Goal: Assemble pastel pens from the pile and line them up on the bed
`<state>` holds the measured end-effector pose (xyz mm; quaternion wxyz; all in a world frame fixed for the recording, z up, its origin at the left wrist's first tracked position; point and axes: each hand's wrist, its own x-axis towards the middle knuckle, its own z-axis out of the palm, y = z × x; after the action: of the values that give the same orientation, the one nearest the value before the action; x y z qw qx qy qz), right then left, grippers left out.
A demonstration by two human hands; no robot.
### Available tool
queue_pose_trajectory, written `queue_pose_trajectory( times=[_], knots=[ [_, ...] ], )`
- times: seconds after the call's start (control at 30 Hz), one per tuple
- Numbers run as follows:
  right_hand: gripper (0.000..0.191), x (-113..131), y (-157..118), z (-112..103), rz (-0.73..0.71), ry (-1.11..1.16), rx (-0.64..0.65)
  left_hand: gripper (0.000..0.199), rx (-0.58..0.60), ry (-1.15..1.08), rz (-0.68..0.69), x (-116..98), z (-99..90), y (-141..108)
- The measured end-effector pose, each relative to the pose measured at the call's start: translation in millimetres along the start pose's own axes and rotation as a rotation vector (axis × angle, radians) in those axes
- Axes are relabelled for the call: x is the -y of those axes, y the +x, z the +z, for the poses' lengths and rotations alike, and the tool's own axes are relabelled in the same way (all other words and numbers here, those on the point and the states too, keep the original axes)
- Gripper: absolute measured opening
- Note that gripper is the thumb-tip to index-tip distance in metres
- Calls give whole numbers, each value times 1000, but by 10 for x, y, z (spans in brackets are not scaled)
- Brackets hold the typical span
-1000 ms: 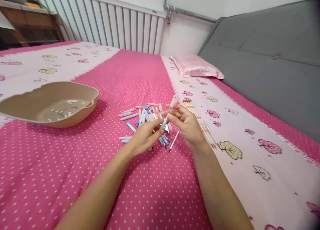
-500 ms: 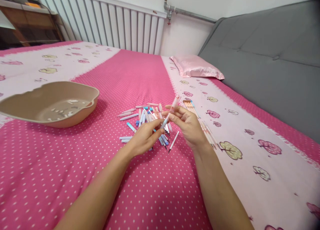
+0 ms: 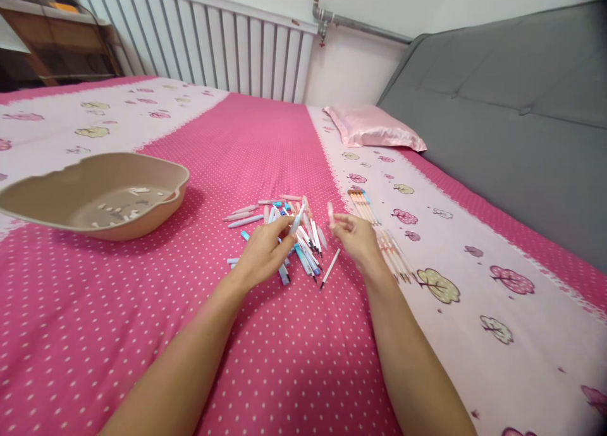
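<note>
My L hand (image 3: 265,249) has its grip closed, thumb against fingers, on a slim pale-blue plastic pen barrel (image 3: 298,220) tilted up. My R hand (image 3: 358,237), near it, is pinched nearly shut on a small clear-pink plastic piece (image 3: 331,211), prob. a cap, though blur hides detail; the two parts are apart. Under & around my L grip is a loose pile of pink, white & blue pen parts (image 3: 303,259) on the pink dotted bedsheet (image 3: 294,360). A thin white refill w/ dark tip (image 3: 331,268) lies nearer me than my R grip; a row of clear, pink-printed pens (image 3: 391,253) is R of it. The beige plastic basin (image 3: 95,177) is well L.

Risk: R pinch has only the piece's low end, so a slip cd drop it among lookalikes; a wide R wrist swing cd skew the row.
</note>
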<state>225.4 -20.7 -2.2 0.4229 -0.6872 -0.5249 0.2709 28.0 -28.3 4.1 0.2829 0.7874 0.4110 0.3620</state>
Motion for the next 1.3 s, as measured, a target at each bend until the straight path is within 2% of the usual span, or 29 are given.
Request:
queue_pose_trajectory(
  times=[0.1,0.27,0.33,0.4,0.47,0.53,0.63,0.77,0.93,1.03,1.17,1.3],
  knots=[
    [31,-91,21,53,-19,-381,35,15,-109,15,-70,45,-6,15],
    [30,-104,0,85,-56,-527,50,16,-252,-7,-154,80,-19,38],
    [32,-89,-10,108,-158,-550,33,17,-294,7,-168,82,-26,44],
    [33,-70,-29,155,-330,-539,44,18,-334,12,-173,85,-32,47],
    [34,-53,-59,222,-475,-525,104,20,-360,-6,-179,91,-33,48],
    [34,-45,-92,292,-530,-559,170,20,-365,-31,-172,102,-28,50],
    [30,-47,-121,357,-513,-645,203,17,-348,-85,-155,124,-6,56],
    [19,-40,-115,352,-450,-668,135,12,-320,-190,-159,148,28,66],
    [12,-6,-109,311,-315,-583,77,17,-280,-250,-162,151,45,71],
    [17,16,-116,279,-266,-494,36,24,-282,-252,-167,139,45,73],
    [22,37,-122,219,-174,-567,-74,30,-340,-251,-179,122,22,74],
    [26,22,-108,182,-56,-671,-128,30,-446,-276,-192,141,-65,72]
  ],
)
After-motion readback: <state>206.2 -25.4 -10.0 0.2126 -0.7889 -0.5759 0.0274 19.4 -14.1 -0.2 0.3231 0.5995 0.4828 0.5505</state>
